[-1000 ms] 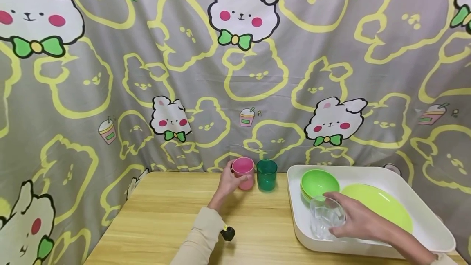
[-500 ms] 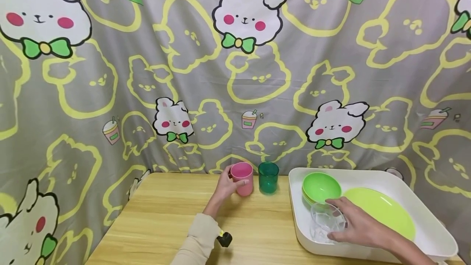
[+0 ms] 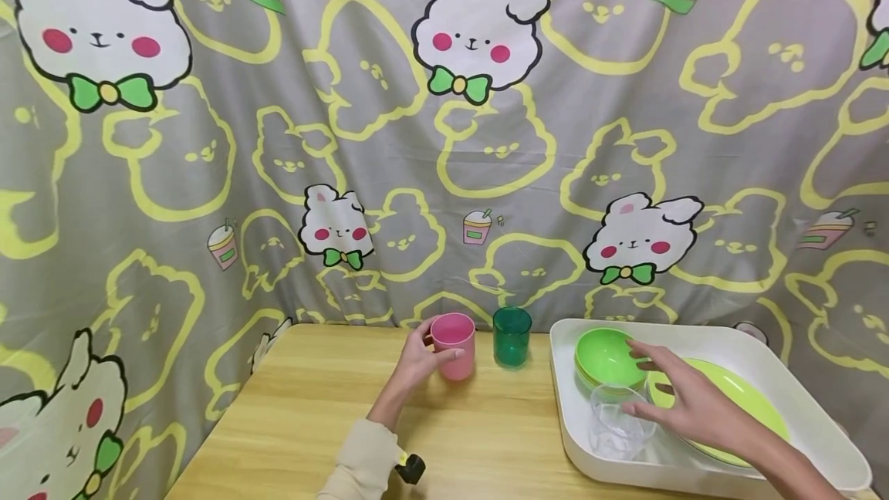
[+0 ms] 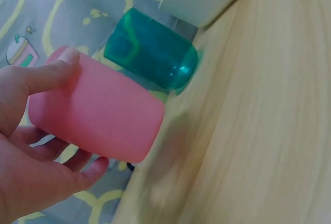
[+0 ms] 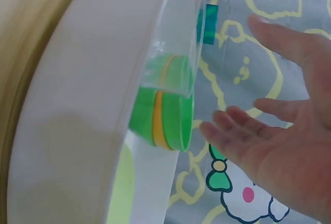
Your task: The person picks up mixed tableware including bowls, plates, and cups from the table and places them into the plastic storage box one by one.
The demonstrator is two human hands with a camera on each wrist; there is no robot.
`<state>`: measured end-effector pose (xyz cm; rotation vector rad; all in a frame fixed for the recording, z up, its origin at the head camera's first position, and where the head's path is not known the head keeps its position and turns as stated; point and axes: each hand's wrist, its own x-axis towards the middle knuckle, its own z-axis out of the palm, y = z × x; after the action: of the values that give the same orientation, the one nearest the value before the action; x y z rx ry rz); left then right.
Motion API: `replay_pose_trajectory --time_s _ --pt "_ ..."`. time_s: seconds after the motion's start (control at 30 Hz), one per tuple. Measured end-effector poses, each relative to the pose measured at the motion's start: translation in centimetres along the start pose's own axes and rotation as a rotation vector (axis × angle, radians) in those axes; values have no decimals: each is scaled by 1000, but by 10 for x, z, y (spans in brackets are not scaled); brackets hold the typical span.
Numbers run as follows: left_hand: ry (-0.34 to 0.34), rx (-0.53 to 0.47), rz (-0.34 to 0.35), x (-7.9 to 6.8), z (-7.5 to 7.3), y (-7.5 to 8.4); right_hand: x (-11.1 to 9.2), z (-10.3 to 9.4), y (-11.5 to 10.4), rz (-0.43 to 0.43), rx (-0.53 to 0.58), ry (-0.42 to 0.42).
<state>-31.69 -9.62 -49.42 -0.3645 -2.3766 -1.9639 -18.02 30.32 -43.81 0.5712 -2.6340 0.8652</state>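
My left hand grips a pink cup near its rim, thumb on one side and fingers round the other. In the left wrist view the pink cup is held just off the wood tabletop. A green see-through cup stands to its right on the table. Over the white tray, my right hand has its fingers spread, with nothing in them. Just left of that hand a clear cup stands in the tray's front left corner, apart from the fingers in the right wrist view.
Stacked green bowls sit in the tray behind the clear cup. A yellow-green plate lies to their right, partly behind the right hand. The wooden table ends at a patterned curtain at the back.
The right hand has let go of the clear cup in the tray and drawn back to the right. The left hand has brought the pink cup nearer and slightly away from the green cup.
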Motion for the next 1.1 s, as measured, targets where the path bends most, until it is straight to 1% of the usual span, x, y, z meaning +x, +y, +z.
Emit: replay_pose_trajectory --time_s 0.13,0.37,0.53,0.67,0.77,0.93,1.0,1.1 --pt "-22 -21 -4 -9 -7 7 6 1 -7 11 30 54" --pt "-36 -32 16 -23 -19 17 14 12 -14 12 108 97" --pt "-63 -68 24 -28 -28 25 22 19 -20 45 148 101" --pt "-64 -87 35 -31 -35 31 30 22 -25 61 179 108" --pt "-63 -113 31 -34 -38 34 35 24 -29 58 200 117" --pt "-86 -154 61 -36 -41 37 40 28 -38 51 234 129" --pt "-95 -165 78 -37 -42 38 42 31 -41 53 256 125" --pt "-106 -182 83 -38 -41 39 45 35 -45 46 289 113"
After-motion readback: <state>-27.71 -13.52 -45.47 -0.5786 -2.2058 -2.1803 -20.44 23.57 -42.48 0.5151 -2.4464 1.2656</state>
